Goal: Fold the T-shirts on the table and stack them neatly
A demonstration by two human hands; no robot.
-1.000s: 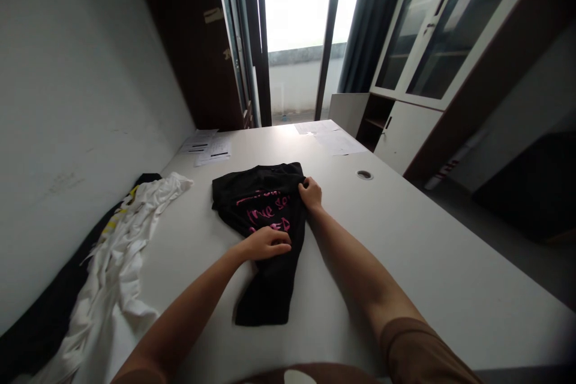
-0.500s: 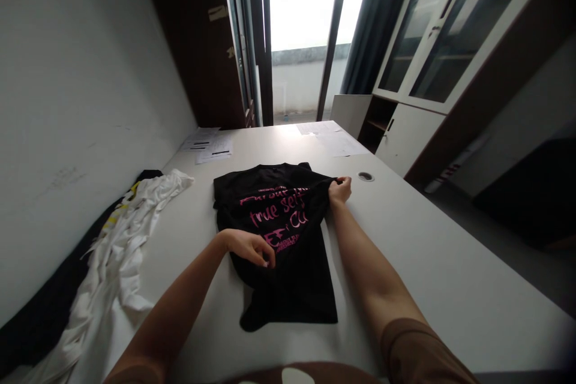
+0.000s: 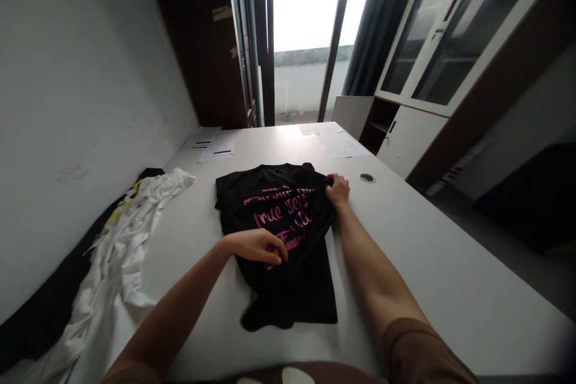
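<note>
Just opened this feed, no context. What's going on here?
Someone is handling a black shirt on a white table. The right hand grips the shirt's right edge, toward the far end. The left hand is over its front, fingers curled; can't tell if it grips cloth. The shirt lies print up, partly spread, its near end uneven. White cloth and dark cloth lie along the left side.

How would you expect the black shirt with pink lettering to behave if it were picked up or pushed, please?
The black shirt would probably hang limp when lifted, since its cloth bunches at the right hand. Pushed, it would likely crumple, judging by its folds. It seems unlikely to roll or tip, lying low on the table.
</note>
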